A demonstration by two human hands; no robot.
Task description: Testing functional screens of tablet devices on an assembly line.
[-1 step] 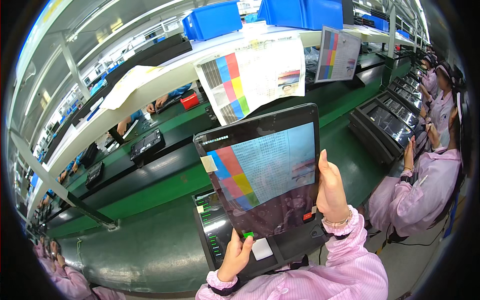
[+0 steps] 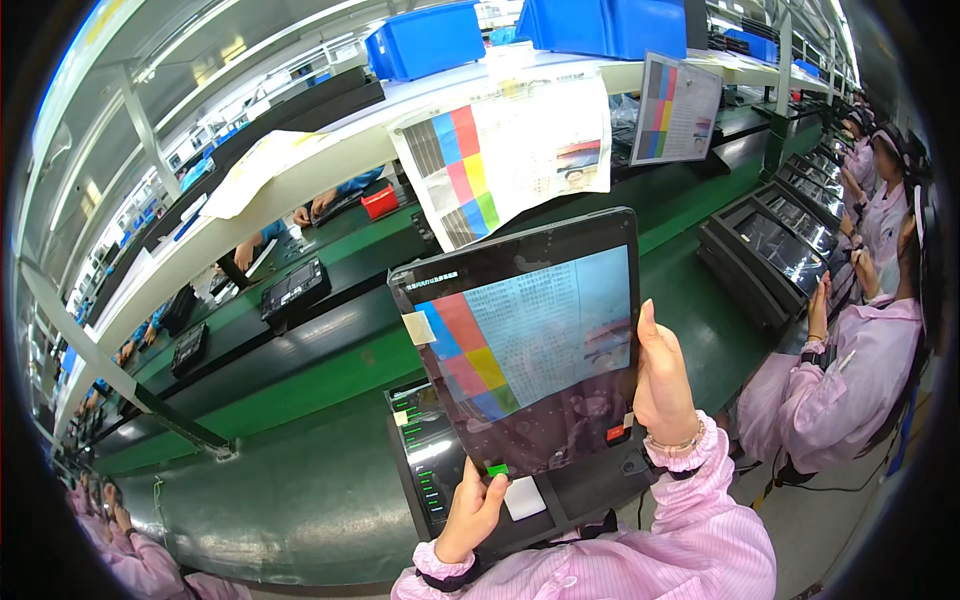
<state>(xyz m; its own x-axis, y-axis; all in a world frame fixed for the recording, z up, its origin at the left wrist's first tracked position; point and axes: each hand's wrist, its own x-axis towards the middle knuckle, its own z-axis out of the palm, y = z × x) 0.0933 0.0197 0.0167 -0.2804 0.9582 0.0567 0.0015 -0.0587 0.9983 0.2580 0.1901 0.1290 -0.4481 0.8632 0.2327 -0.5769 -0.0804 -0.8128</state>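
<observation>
Over the bench (image 2: 290,510), your left grip (image 2: 470,515) pinches the tablet (image 2: 535,350) low, right grip (image 2: 664,385) its side; loosening either could drop it.

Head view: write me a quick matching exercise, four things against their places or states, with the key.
1. tablet
2. left hand
3. right hand
4. blue bins

A. on the white shelf
B. at the tablet's right edge
C. screen lit with colour blocks
D. at the tablet's lower-left corner

Pairs: 1-C, 2-D, 3-B, 4-A
</observation>
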